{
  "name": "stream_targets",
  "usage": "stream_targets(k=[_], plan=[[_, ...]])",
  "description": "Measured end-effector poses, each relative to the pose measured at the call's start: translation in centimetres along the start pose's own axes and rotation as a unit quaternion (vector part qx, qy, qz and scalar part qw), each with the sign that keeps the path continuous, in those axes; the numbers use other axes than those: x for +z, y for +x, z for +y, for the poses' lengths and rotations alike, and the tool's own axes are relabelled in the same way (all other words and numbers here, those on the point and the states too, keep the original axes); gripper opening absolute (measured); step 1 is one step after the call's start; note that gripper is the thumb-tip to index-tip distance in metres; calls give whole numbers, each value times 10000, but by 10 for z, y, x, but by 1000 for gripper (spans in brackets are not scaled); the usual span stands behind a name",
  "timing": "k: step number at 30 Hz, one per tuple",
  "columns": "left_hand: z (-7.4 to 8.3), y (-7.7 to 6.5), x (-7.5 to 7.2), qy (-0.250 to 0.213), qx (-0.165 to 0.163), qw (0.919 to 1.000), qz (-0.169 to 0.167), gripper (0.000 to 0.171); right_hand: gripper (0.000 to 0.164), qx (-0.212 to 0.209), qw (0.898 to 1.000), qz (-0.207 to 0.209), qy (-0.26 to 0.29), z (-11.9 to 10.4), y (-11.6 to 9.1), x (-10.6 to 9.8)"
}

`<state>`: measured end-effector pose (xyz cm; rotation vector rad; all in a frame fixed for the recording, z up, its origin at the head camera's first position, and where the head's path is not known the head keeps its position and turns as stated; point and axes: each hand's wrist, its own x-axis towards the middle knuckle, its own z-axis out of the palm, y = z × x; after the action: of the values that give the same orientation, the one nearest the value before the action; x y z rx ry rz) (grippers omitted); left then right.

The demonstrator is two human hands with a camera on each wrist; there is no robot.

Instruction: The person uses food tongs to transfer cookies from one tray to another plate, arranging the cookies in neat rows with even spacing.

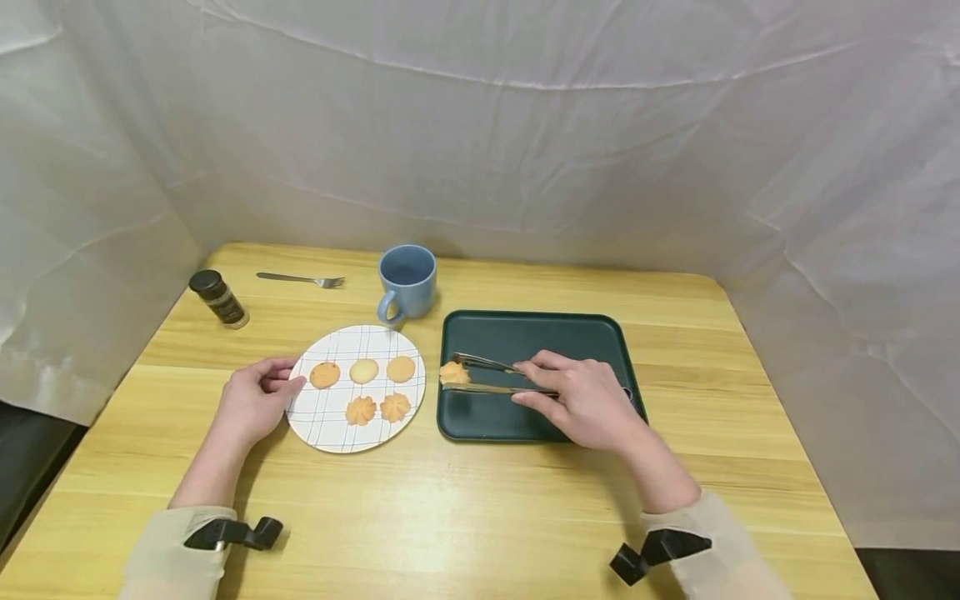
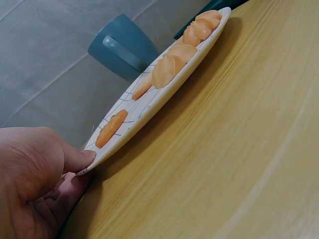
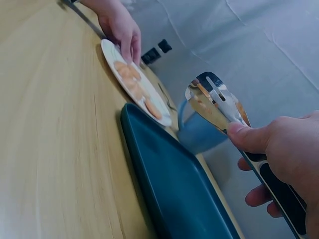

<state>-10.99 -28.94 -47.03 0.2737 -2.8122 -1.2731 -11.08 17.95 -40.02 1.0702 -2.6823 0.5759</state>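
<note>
My left hand (image 1: pixel 255 400) pinches the left rim of a white checked plate (image 1: pixel 321 423), thumb on top and fingers beneath, as the left wrist view shows. Three round cookies (image 1: pixel 363 371) lie in a row on the plate, with two flower-shaped cookies (image 1: pixel 395 407) in front of them. In my right hand (image 1: pixel 588 400) is a pair of metal tongs (image 3: pixel 214 104) with dark handle parts. Between the tong tips is another flower-shaped cookie (image 1: pixel 453 373), over the left edge of a dark green tray (image 1: pixel 532 333). The tongs partly hide this cookie in the right wrist view.
A blue mug (image 1: pixel 408 283) stands behind the plate, its handle toward the front left. Farther left lie a fork (image 1: pixel 300 279) and a black-capped spice jar (image 1: pixel 219 298). Pale cloth (image 1: pixel 480 150) hangs behind the wooden table (image 1: pixel 420 517) and at its sides.
</note>
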Motion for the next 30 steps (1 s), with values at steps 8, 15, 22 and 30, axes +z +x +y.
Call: stream_targets(k=[8, 15, 22, 30], plan=[[-2, -1, 0, 8, -4, 10000, -3, 40, 38, -163, 9997, -199, 44, -14, 18, 15], [-2, 0, 0, 6, 0, 10000, 7, 40, 40, -255, 9990, -346, 147, -24, 32, 27], [-3, 1, 1, 0, -28, 10000, -8, 40, 42, -386, 9981, -424, 213, -34, 47, 36], [-2, 1, 1, 0, -24, 10000, -25, 41, 40, -461, 9972, -580, 99, -44, 64, 46]])
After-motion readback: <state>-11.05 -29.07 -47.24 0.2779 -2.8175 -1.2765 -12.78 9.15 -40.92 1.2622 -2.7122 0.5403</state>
